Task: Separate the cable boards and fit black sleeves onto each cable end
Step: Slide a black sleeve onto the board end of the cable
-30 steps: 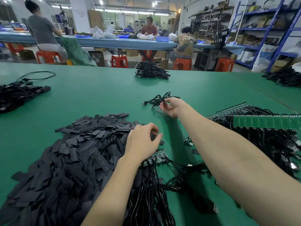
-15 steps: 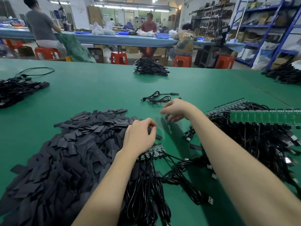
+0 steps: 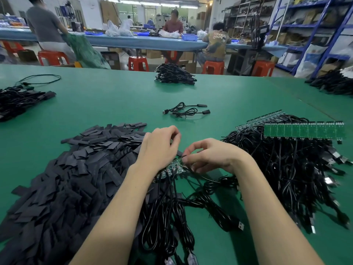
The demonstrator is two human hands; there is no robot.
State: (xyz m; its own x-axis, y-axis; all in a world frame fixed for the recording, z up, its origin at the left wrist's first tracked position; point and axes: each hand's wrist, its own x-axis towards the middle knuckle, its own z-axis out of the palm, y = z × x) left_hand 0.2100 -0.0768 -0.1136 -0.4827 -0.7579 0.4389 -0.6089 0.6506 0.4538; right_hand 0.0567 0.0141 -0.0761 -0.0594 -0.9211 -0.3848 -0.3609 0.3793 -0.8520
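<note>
both hands on board strip (image 3: 172,167) — left hand (image 3: 158,148) curled gripping it, right hand (image 3: 208,155) pinching its end; sleeve pile (image 3: 76,169) left.

A strip of small green cable boards (image 3: 172,168) lies near the middle of the frame, partly hidden, its black cables (image 3: 172,217) trailing toward the lower edge, one ending in a USB plug. A broad heap of flat black sleeves (image 3: 72,180) fills the lower left. At the right, more green board strips (image 3: 303,130) rest on a tangled mound of black cables (image 3: 298,169). Two finished cables (image 3: 186,110), already sleeved, lie coiled above centre.
</note>
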